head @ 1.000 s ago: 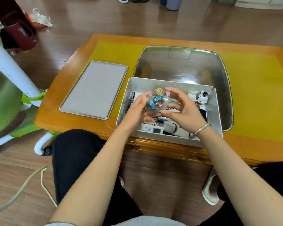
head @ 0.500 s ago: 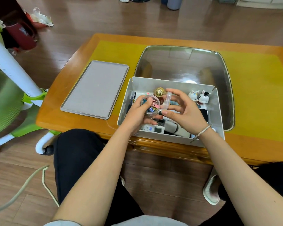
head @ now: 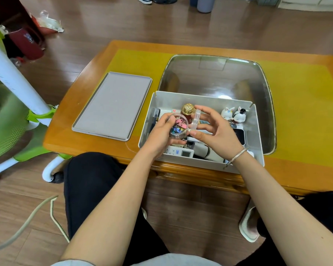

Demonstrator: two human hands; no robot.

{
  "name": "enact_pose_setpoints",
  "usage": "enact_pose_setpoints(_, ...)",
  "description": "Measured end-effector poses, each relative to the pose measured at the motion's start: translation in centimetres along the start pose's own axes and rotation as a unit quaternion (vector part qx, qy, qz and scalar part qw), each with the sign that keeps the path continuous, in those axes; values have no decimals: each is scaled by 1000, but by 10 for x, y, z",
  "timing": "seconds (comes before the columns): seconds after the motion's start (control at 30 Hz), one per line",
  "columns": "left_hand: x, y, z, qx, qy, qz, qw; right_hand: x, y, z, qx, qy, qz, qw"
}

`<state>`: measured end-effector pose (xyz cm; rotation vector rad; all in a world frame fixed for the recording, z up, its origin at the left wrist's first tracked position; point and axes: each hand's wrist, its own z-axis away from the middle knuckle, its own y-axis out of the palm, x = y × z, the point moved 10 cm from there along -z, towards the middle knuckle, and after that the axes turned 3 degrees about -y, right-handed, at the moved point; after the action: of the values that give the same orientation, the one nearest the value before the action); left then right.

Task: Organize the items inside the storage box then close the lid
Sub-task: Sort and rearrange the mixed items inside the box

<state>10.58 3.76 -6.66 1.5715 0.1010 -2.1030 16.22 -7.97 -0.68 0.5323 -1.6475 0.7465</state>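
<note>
The storage box (head: pixel 257 139), a pale grey open tray with low walls, sits at the near edge of the desk (head: pixel 88 143), its lid (head: pixel 112 106) lying flat on the desk just to the left of the box. Above the box's left half, the left hand (head: pixel 161 134) has its grip closed around a small clear round tub (head: pixel 178 126) full of coloured binder clips. Just beside it over the box's middle, the right hand (head: pixel 217 132) pinches the tub's clear cap (head: pixel 195 120) between thumb and fingers, edge-on and apart from the tub's mouth. Inside the box, behind the hands, stands a gold-topped bottle (head: pixel 187 110); two small rabbit figurines (head: pixel 234 114) sit in the box's far right corner. A white remote (head: pixel 179 152) lies along the box's near wall. Beyond the box's far wall rests a large glossy tray (head: pixel 215 73).
</note>
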Motion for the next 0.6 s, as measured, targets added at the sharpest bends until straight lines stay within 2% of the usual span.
enact_pose_setpoints(0.13,-4,0,0,-7,28,-48,998,-3,6,-2,12,-8,32,999)
enact_pose_setpoints(0.3,-4,6,1,31,17,-11,999,-8,9,-4,15,-10,59,998)
enact_pose_setpoints(0.43,-2,5,-1,25,11,-7,1000,-14,7,-5,5,11,63,998)
enact_pose_setpoints(0.6,-1,5,-1,28,9,-40,999,-9,1,-6,-20,-11,176,984)
